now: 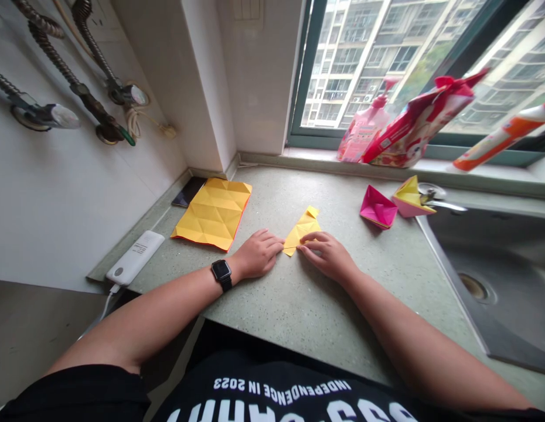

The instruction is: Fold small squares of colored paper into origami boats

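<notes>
On the counter in front of me lies a small piece of yellow origami paper, folded to a slanted strip with creases and a small flap at its far end. My left hand, with a black watch at the wrist, is closed with its fingertips at the paper's near left corner. From the other side my right hand has its bent fingers and thumb on the paper's lower right edge, covering part of it. A larger creased yellow sheet with red edges lies left of my hands.
A white power bank with a cable and a dark phone lie at left. Right of my hands are a magenta folded paper and a yellow-pink one, beside the sink. Bottles and a red bag stand along the windowsill.
</notes>
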### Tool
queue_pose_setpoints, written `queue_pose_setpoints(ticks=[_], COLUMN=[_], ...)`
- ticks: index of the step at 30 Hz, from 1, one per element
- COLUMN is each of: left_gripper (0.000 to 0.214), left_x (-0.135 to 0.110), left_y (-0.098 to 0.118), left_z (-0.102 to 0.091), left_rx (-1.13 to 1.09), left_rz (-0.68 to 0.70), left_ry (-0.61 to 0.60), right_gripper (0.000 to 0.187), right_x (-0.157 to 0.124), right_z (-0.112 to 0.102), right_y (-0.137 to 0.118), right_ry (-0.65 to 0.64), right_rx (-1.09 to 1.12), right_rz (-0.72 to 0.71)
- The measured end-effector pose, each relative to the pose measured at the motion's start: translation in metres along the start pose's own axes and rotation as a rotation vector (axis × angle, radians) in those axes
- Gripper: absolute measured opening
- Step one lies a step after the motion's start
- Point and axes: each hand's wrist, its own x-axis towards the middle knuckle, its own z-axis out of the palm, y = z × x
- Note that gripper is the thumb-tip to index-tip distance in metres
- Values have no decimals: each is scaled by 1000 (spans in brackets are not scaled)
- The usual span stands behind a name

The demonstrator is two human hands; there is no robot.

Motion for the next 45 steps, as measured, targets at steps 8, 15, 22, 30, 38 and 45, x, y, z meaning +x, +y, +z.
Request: queue_pose_setpoints(ticks=[8, 15, 22, 30, 38, 45], left_gripper=[42, 43, 27, 34, 26, 30], left_x=[-5, -9, -9, -7, 0, -2], left_y=[-3, -5, -4, -3, -8, -11], left_z=[1, -2, -4, -4, -2, 0], left_rx=[-51, -70, -67, -80, -127, -135], left_rz=[-106, -114, -67, -142, -116, -83], left_ry=[45, 43, 51, 66, 42, 70], right_gripper=[30, 30, 29, 27, 24, 9], right_x=[-1, -1, -1, -1, 1, 3], right_z=[0, -1, -2, -1, 9, 9], right_y=[1, -1, -1, -1, -1, -3], right_ry=[-7, 14, -12, -1, 17, -11], right_rx=[11, 12, 7, 28, -24, 0], right_rz=[7, -3, 9, 17, 33, 29])
